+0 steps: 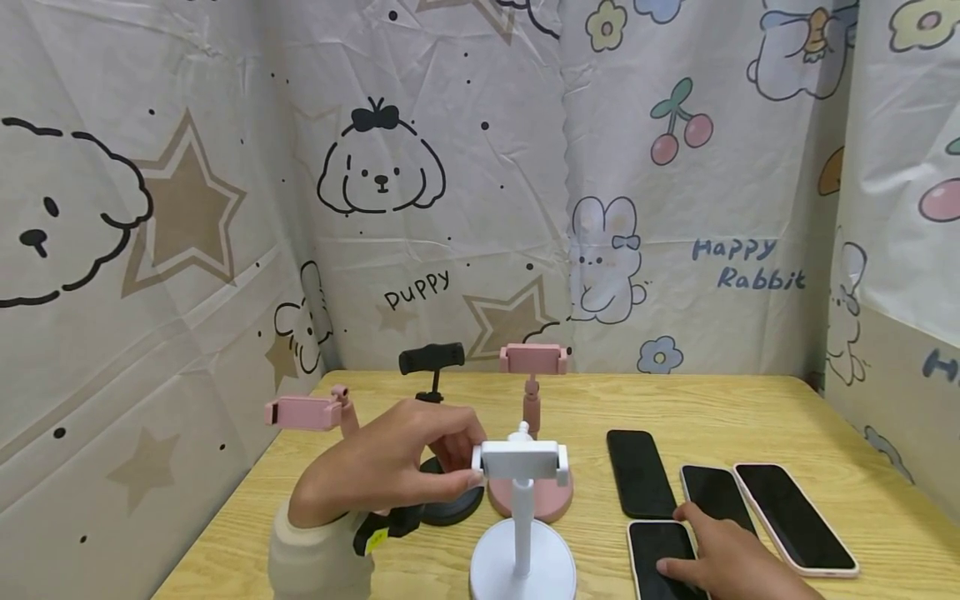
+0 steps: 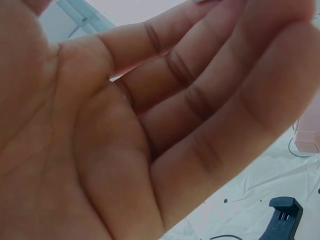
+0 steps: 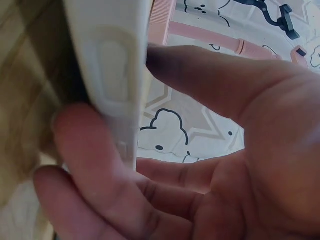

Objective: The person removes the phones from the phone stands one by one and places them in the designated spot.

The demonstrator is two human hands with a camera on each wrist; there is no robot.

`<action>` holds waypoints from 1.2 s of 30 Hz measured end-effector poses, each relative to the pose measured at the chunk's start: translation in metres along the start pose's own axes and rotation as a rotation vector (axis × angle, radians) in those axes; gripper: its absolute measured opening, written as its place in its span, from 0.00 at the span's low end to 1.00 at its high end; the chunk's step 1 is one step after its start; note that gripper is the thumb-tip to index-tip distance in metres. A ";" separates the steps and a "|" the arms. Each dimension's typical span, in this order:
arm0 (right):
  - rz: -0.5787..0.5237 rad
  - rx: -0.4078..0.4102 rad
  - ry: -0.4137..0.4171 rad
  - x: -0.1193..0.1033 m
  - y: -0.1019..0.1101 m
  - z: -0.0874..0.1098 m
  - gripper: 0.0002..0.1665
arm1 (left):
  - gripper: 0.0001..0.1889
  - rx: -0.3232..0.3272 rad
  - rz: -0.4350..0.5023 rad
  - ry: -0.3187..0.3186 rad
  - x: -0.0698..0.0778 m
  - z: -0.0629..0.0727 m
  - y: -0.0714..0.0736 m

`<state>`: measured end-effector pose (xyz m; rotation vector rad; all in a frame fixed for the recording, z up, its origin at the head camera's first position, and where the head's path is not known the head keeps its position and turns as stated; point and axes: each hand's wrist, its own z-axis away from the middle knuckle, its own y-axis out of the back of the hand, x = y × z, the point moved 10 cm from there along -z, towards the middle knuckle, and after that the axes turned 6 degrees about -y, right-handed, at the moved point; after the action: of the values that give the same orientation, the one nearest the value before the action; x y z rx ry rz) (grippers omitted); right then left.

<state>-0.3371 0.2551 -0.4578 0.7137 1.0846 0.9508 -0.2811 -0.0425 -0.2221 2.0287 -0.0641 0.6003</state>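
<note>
A white phone stand [image 1: 522,529] stands upright at the front middle, its clamp [image 1: 521,460] facing me. My left hand [image 1: 405,462] reaches in from the left and holds that clamp's left end, thumb in front and fingers bent behind. The left wrist view shows mostly the palm and fingers of the hand [image 2: 165,130]. At the right, my right hand [image 1: 738,558] grips the nearest smartphone [image 1: 660,552], a dark-screened one with a pale edge. The thumb lies over its screen; in the right wrist view, fingers [image 3: 95,150] curl round the pale side of the phone [image 3: 112,70].
Three more smartphones lie face up: a black one [image 1: 640,473], a partly covered one [image 1: 716,492] and a pink-edged one [image 1: 795,517]. Behind the white stand are a black phone stand [image 1: 432,360] and two pink ones [image 1: 533,360] [image 1: 303,412]. Printed cloth [image 1: 450,250] surrounds the wooden table [image 1: 675,404].
</note>
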 end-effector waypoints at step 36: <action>0.141 -0.012 -0.046 -0.003 -0.006 0.002 0.48 | 0.11 -0.006 0.026 0.054 -0.001 -0.003 -0.006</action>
<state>-0.3336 0.2500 -0.4610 0.8068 0.9978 1.0549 -0.2817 -0.0371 -0.2258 2.0069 -0.0596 0.6702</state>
